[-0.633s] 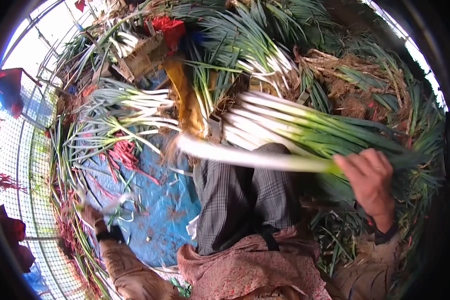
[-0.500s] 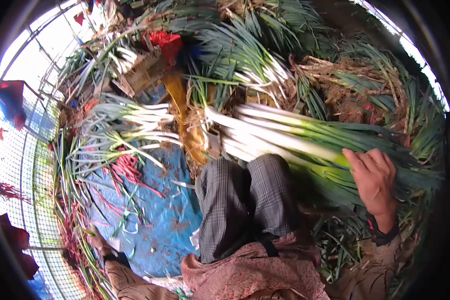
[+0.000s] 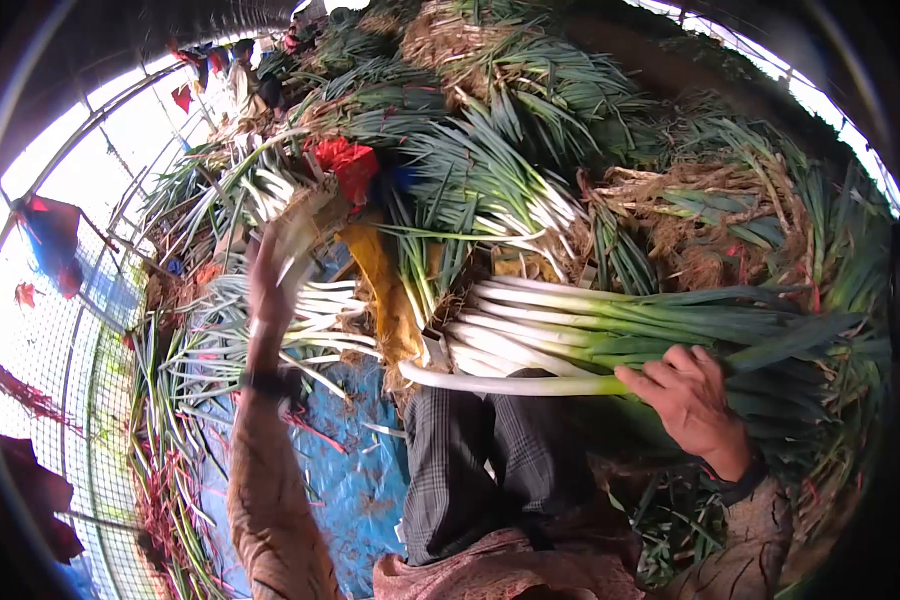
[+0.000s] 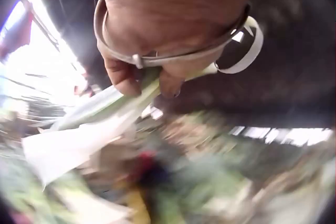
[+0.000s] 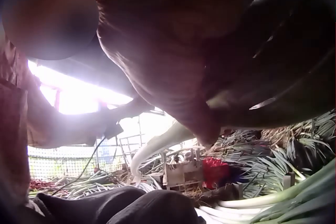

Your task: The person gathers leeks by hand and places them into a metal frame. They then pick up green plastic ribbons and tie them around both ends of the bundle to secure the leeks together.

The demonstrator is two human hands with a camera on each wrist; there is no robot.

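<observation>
My right hand [image 3: 685, 400] grips a long leek [image 3: 510, 384] by its green part, with the white end pointing left over my knees. Just behind it lies a row of leeks [image 3: 530, 325], white ends to the left. My left hand [image 3: 268, 285] is raised at the left, blurred, above smaller leeks with white stalks [image 3: 320, 305]. In the left wrist view its thumb and fingers pinch pale, flat leek leaves [image 4: 79, 140] that trail down. The right wrist view has the held leek's white end [image 5: 157, 142] hanging from under the hand.
A blue plastic sheet [image 3: 355, 485] with scraps covers the ground at left. A wooden crate [image 5: 182, 174] and red plastic [image 3: 348, 168] stand beyond. Heaps of leeks [image 3: 490, 160] lie at the back, and a mesh fence [image 3: 95, 400] runs along the left.
My left hand has swung from low at the left up and forward. My right hand has moved left, and its leek has come off the row toward my knees. The head view has tilted up.
</observation>
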